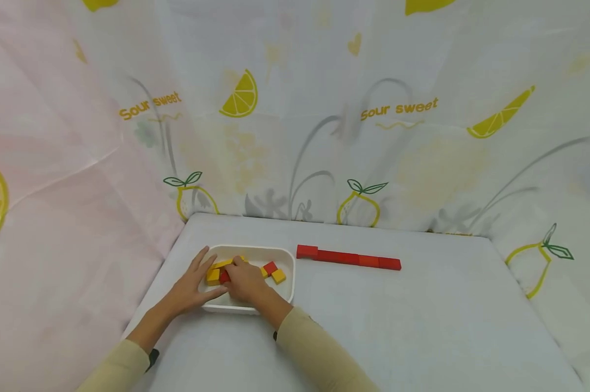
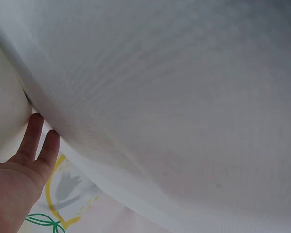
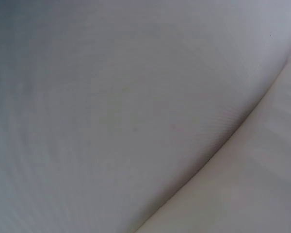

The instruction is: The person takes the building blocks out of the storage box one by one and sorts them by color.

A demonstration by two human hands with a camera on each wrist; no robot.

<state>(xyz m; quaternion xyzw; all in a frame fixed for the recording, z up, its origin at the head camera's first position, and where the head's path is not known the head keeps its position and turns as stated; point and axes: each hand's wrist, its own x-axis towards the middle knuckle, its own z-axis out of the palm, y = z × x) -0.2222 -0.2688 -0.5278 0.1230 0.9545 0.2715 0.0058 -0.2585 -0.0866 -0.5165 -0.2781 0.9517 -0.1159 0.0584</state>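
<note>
In the head view, a white tray (image 1: 292, 261) holds several yellow and red blocks. My left hand (image 1: 189, 288) is spread at the tray's left side, fingers fairly straight along the rim and thumb reaching over the near corner. The left wrist view shows two of its fingers (image 2: 49, 150) against the tray's outer wall. My right hand (image 1: 246, 280) reaches into the tray with bent fingers among the blocks. A red block (image 1: 224, 276) is right at its fingertips, beside a yellow block (image 1: 213, 277); I cannot tell whether it is pinched.
A row of red blocks (image 1: 346, 257) lies end to end on the white table (image 1: 398, 326), right of the tray; its left block sits slightly higher. Further right inside the tray are a red block (image 1: 270, 267) and a yellow block (image 1: 278, 276). Lemon-print cloth (image 1: 295, 136) hangs behind.
</note>
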